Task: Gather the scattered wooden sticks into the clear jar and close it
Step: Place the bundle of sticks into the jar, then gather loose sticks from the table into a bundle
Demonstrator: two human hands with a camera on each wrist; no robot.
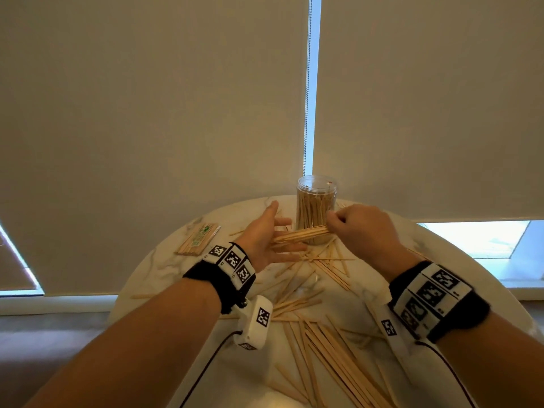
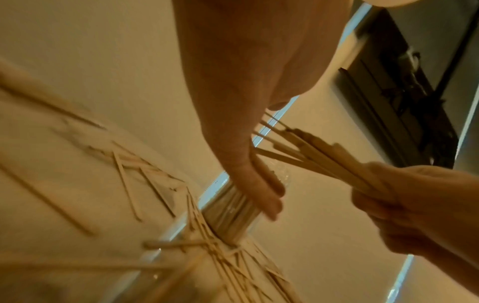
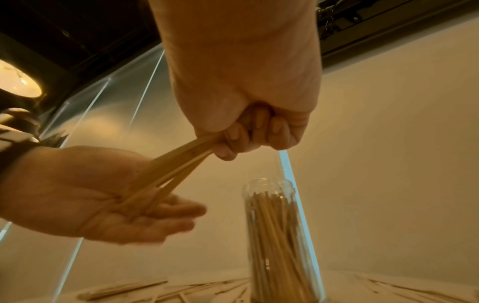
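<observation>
From the head camera we see the clear jar (image 1: pixel 316 209) standing upright near the far edge of the round marble table (image 1: pixel 153 269), open-mouthed and already well filled with wooden sticks. Our right hand (image 1: pixel 363 231) is curled tight around one end of a bundle of sticks (image 1: pixel 303 234), held level just in front of the jar. Our left hand (image 1: pixel 266 240) lies flat and relaxed, palm turned in, with the free ends of the bundle resting against it. Many loose sticks (image 1: pixel 321 328) lie scattered across the near half of the table, and a wrapped pack of sticks (image 1: pixel 198 240) sits off to the left. No lid shows anywhere.

From the left wrist, the picture is blurred, but the left hand's fingers (image 2: pixel 261 190) appear straight, reaching down beside the jar (image 2: pixel 230 215), while the right hand (image 2: pixel 414 205) grips the bundle (image 2: pixel 324 155), whose ends fan out unevenly.

From the right wrist, the right hand's fingers (image 3: pixel 249 135) wrap round the bundle (image 3: pixel 166 176), which slants down into the open left palm (image 3: pixel 103 201). The jar (image 3: pixel 274 235) stands below, uncapped and packed most of the way up.

We judge the task roughly half done: a good share is in the jar, this handful is being squared up to go in next, a large scatter remains to collect, and closing has not begun.
</observation>
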